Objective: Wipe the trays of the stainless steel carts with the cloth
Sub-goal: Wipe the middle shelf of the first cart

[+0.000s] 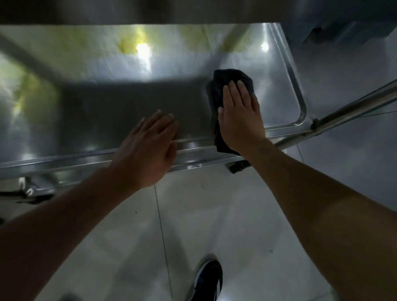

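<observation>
A shiny stainless steel cart tray (pixel 296 77) fills the upper half of the view, with a raised rim along its near and right sides. A dark cloth (pixel 221 83) lies near the tray's right end, hanging over the near rim. My right hand (pixel 240 115) presses flat on the cloth with straight fingers. My left hand (pixel 147 148) rests flat, fingers together, over the near rim of the tray, left of the cloth and apart from it.
The cart's tubular handle (pixel 363 105) slants up at the right. A caster (pixel 237 168) shows under the near right corner. Pale floor tiles (pixel 212 219) lie below, with my shoe (pixel 207 285) on them. Another steel surface (pixel 131 1) runs along the top.
</observation>
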A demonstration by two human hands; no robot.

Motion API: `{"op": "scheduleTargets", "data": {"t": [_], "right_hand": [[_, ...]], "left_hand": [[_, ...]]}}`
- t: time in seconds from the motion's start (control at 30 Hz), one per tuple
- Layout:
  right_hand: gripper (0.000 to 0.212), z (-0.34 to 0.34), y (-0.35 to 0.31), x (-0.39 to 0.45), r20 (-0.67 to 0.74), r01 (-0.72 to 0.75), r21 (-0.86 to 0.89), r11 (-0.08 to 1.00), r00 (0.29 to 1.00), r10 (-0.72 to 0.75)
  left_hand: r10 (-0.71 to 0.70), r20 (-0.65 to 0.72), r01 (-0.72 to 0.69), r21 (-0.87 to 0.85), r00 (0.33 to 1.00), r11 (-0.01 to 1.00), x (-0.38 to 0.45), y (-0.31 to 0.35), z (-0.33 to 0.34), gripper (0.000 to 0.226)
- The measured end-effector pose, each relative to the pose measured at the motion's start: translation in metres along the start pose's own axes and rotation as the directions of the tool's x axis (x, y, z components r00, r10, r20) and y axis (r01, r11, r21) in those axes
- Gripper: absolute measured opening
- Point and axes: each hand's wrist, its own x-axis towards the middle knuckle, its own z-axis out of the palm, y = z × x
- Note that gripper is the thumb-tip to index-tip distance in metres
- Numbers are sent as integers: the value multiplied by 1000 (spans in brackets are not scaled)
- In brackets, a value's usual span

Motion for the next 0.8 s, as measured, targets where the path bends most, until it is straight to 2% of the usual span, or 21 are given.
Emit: {"op": "scheduleTargets", "data": {"t": [0.13, 0.43, 0.8], "right_hand": [[60, -5, -56, 0, 7, 47, -8, 999, 999, -47], [61, -4, -177, 3, -16, 182, -14, 983, 983, -182], [59, 0, -259, 6, -33, 271, 26, 962, 962, -270]], "left_hand": [[-31, 0, 31, -1, 1000, 1000, -31, -28, -10, 46], [-153, -2, 153, -2, 988, 988, -84, -86, -30, 49], [-236, 3, 236, 23, 972, 972, -130, -138, -46, 51]]}}
